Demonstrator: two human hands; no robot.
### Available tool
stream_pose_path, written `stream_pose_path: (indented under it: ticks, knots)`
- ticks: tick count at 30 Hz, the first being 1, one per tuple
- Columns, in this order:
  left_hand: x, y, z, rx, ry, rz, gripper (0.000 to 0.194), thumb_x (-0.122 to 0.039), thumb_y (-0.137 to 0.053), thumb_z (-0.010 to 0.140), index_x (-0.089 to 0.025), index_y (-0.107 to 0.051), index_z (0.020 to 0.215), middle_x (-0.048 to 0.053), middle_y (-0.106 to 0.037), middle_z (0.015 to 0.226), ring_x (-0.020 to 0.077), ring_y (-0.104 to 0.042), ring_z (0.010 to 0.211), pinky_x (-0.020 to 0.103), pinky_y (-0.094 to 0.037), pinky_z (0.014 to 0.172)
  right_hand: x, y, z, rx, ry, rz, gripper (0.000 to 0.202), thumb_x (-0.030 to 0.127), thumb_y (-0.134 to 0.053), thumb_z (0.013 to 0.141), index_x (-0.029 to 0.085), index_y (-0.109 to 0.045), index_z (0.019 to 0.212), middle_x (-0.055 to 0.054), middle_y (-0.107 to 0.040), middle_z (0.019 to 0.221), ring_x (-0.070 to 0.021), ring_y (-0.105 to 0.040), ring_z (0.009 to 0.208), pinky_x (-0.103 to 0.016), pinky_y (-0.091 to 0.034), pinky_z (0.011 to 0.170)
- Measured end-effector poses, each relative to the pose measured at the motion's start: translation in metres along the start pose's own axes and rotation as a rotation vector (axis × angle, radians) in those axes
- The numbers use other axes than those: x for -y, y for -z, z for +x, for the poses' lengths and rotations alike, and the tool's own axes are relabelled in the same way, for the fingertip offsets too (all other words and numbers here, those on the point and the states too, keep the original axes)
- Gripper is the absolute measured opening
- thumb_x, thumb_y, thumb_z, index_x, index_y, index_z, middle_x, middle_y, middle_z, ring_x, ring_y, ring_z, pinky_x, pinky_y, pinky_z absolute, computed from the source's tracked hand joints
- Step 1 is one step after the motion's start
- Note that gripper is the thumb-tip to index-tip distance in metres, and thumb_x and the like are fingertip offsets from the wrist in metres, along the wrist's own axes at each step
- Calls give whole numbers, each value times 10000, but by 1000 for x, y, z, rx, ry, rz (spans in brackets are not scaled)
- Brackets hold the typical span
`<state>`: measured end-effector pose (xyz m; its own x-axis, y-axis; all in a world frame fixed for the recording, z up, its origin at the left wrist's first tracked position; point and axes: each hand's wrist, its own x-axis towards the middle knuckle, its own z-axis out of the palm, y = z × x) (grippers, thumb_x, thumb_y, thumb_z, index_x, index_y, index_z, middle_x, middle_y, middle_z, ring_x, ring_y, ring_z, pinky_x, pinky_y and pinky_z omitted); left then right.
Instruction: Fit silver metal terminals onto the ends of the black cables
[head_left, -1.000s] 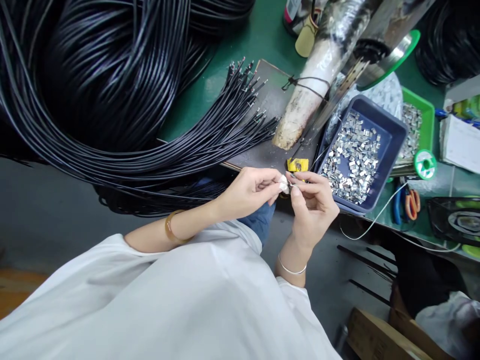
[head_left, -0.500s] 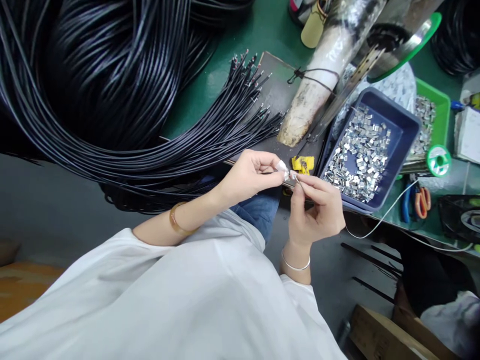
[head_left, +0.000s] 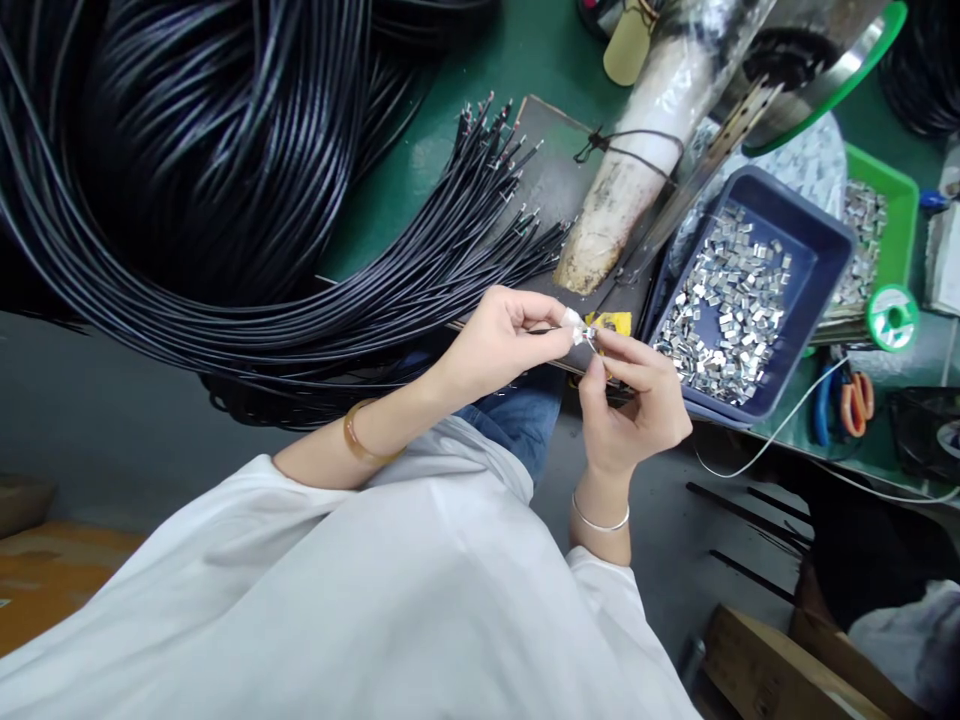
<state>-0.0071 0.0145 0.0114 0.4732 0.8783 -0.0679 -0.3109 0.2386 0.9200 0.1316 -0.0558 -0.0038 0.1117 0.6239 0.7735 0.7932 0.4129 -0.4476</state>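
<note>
My left hand [head_left: 514, 330] is closed in a pinch, white wrapping on its fingertips. A thin black cable [head_left: 541, 330] shows between thumb and forefinger. My right hand [head_left: 634, 400] is also closed, its fingertips almost meeting the left ones. A thin silvery solder wire [head_left: 750, 462] runs into its palm, and a short strand shows at the fingertips. Between the two hands sits a tiny shiny metal piece [head_left: 589, 333], partly hidden by fingers. Just behind them lies a yellow sponge [head_left: 613, 322]. The thick bundle of black cables [head_left: 375, 300] stretches past my left hand, stripped ends toward the back.
A plastic-wrapped tube [head_left: 615, 220] slants down near my hands, beside a slim metal rod [head_left: 694, 190]. On the right are a blue tray [head_left: 814, 250] of small metal pieces, a green tray [head_left: 906, 220], a green-rimmed spool [head_left: 892, 318] and orange-and-blue-handled pliers [head_left: 855, 405]. Cardboard boxes [head_left: 780, 660] stand below.
Both hands have shifted slightly, the fingertips coming closer together and a little up over the yellow sponge. The view has moved slightly. Both pinches stay closed.
</note>
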Motion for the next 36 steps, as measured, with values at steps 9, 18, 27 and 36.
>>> stream_pose_path:
  ticks: [9,18,27,36]
  knots:
    - [3,-1,4,-55,-86,99,52,-132,-699,710,-114,-743,690,-5,-657,633,67,-550,576,185,-463,568,1,-8,1,-12,-110,-3,167,91,-667,843,213,-637,952,-26,-731,1045,-141,-722,927,-211,-594,586]
    - [5,0,6,-63,-155,134,67,-143,-692,729,-140,-754,703,-5,-680,671,80,-581,610,183,-468,563,6,-6,7,8,-133,-9,126,108,-663,836,215,-623,888,-23,-728,1061,-172,-728,959,-299,-650,693]
    - [5,1,4,-71,-80,110,67,-142,-690,728,-135,-743,687,-13,-663,633,66,-562,576,187,-469,575,2,-5,2,48,-175,48,128,104,-650,830,205,-607,896,-28,-732,1066,-163,-734,934,-262,-639,642]
    - [3,-2,4,-76,-50,86,42,-176,-724,713,-141,-729,690,-10,-661,647,86,-582,609,208,-480,591,8,-2,7,53,-212,21,77,142,-662,840,202,-617,856,-45,-734,1062,-176,-735,963,-299,-658,679]
